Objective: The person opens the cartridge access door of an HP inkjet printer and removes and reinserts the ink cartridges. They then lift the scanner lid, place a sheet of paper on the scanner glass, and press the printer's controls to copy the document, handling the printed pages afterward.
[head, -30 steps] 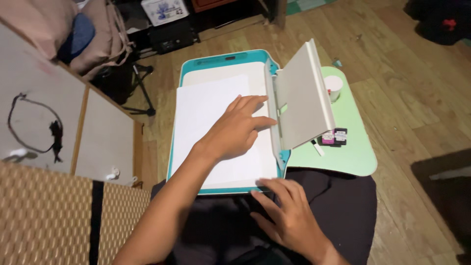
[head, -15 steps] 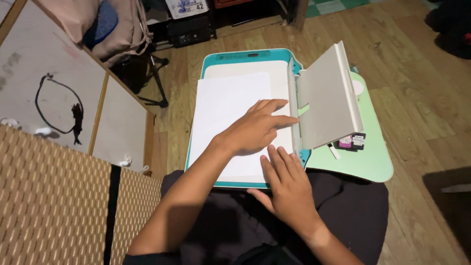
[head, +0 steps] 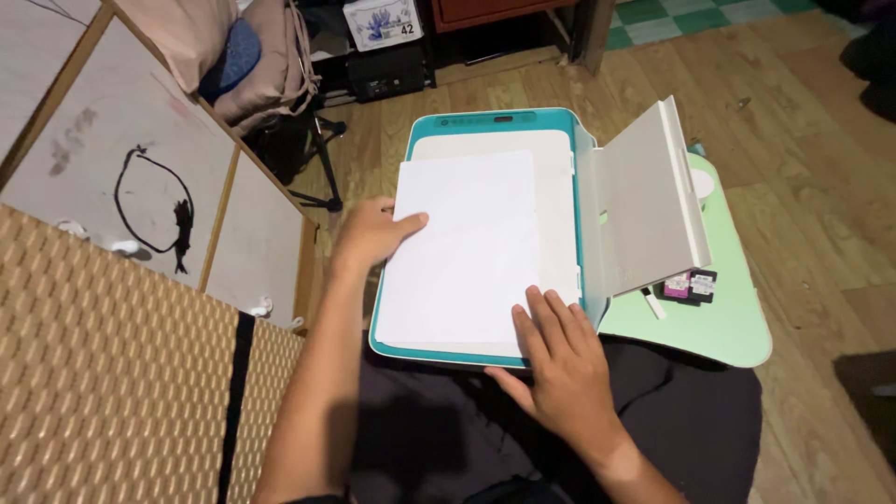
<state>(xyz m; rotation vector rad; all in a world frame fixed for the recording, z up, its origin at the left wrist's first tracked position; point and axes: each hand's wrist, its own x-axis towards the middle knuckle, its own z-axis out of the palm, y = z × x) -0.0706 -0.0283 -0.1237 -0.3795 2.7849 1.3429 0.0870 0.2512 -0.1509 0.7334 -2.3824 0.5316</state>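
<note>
A white and teal printer (head: 485,119) rests on my lap and on a light green tray table (head: 719,327). Its grey lid (head: 649,210) stands raised at the right side. A white sheet of paper (head: 467,252) lies on the flat bed. My left hand (head: 369,233) grips the sheet's left edge, thumb on top. My right hand (head: 555,350) lies flat on the sheet's near right corner, fingers spread.
Ink cartridges (head: 689,285) and a small white stick lie on the green table beside the lid. A woven brown surface (head: 103,373) and white panels with a black cord (head: 154,201) are at the left. Wooden floor lies beyond, with bags and a box at the far side.
My left hand has moved from the middle of the sheet to its left edge. My right hand has slid up onto the sheet's near corner. The view has shifted.
</note>
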